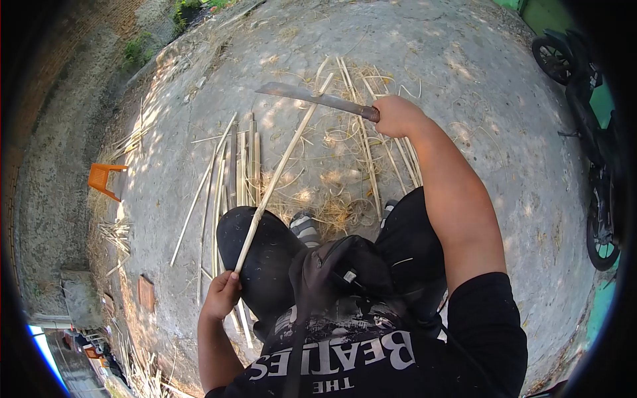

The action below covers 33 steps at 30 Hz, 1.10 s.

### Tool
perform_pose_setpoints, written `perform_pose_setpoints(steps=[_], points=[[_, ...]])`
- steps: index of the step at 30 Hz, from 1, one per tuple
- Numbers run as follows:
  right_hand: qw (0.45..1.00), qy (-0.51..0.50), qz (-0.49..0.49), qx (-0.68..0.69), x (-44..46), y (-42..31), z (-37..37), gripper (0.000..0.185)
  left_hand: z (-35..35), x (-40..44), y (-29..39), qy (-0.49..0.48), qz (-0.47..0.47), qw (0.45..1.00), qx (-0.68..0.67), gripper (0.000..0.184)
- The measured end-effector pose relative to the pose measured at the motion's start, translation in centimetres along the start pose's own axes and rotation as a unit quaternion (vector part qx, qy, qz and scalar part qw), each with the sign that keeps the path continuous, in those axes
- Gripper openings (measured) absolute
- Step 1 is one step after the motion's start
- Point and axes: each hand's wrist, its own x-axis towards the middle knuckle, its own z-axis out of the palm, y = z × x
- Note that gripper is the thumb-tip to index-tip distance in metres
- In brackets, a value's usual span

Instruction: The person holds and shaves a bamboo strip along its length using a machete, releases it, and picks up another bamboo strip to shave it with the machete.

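In the head view my right hand (398, 115) is closed round the handle of a machete (318, 99), its long blade pointing left. My left hand (223, 292) grips the near end of a pale bamboo strip (282, 164), which slants up and away across my left knee. Near its far end the strip meets the blade; how deep the edge sits in it, I cannot tell. Thin curled shavings (338, 212) lie on the ground between my feet.
Several bamboo strips (249, 166) lie left of my knee, and others (361, 132) lie ahead to the right. An orange plastic stool (106, 179) stands far left by a wall (56, 166). A motorcycle (587, 126) is parked at the right edge.
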Motion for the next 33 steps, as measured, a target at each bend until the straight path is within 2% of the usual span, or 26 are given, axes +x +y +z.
perform_pose_setpoints(steps=[1, 4, 7, 10, 13, 16, 19, 22, 25, 28, 31, 33], points=[[1.0, -0.007, 0.003, 0.0, -0.4, -0.5, -0.3, 0.013, 0.0, 0.0, 0.0, 0.002, 0.003, 1.0, 0.003, 0.042], [0.995, -0.073, -0.068, 0.007, -0.8, -1.2, -0.3, 0.014, 0.0, -0.1, -0.2, 0.004, -0.007, 1.0, -0.01, 0.041], [0.986, -0.08, -0.13, -0.068, -1.7, -3.0, -0.8, 0.014, -0.2, 0.0, -0.5, 0.0, -0.003, 1.0, -0.02, 0.041], [0.991, -0.061, -0.114, -0.026, -0.4, -0.4, -0.6, 0.016, -0.2, -0.2, -1.0, 0.007, 0.009, 1.0, -0.025, 0.041], [0.996, -0.027, -0.004, 0.087, 1.5, 3.6, 0.5, 0.016, 0.5, -0.1, -0.2, 0.026, 0.021, 0.999, 0.008, 0.041], [0.999, 0.022, 0.011, 0.033, 1.1, 2.8, 1.0, 0.013, 0.3, -0.5, 0.6, 0.015, -0.004, 1.0, 0.012, 0.041], [1.0, 0.007, 0.0, 0.015, 0.8, 1.4, 0.4, 0.013, 0.0, 0.0, 0.6, 0.006, -0.013, 1.0, 0.022, 0.043], [0.992, -0.1, -0.078, 0.017, -0.6, -0.8, -0.2, 0.012, 0.1, -0.1, 0.3, 0.003, -0.009, 1.0, 0.023, 0.044], [0.973, -0.137, -0.173, -0.074, -1.1, -3.6, 0.8, 0.016, -0.1, -0.1, 0.4, 0.003, 0.001, 0.999, 0.035, 0.045], [0.972, -0.082, -0.198, -0.092, -1.2, -3.3, 0.4, 0.013, -0.2, -0.1, -0.3, 0.008, 0.009, 0.999, 0.035, 0.045], [0.997, -0.053, -0.052, 0.014, 0.0, 0.1, -0.2, 0.023, -0.1, -0.5, -0.8, 0.015, 0.014, 1.0, 0.015, 0.044], [0.999, 0.018, 0.035, 0.021, 1.8, 3.3, 1.3, 0.025, 0.1, -0.2, -0.3, 0.018, 0.013, 1.0, 0.021, 0.043]])
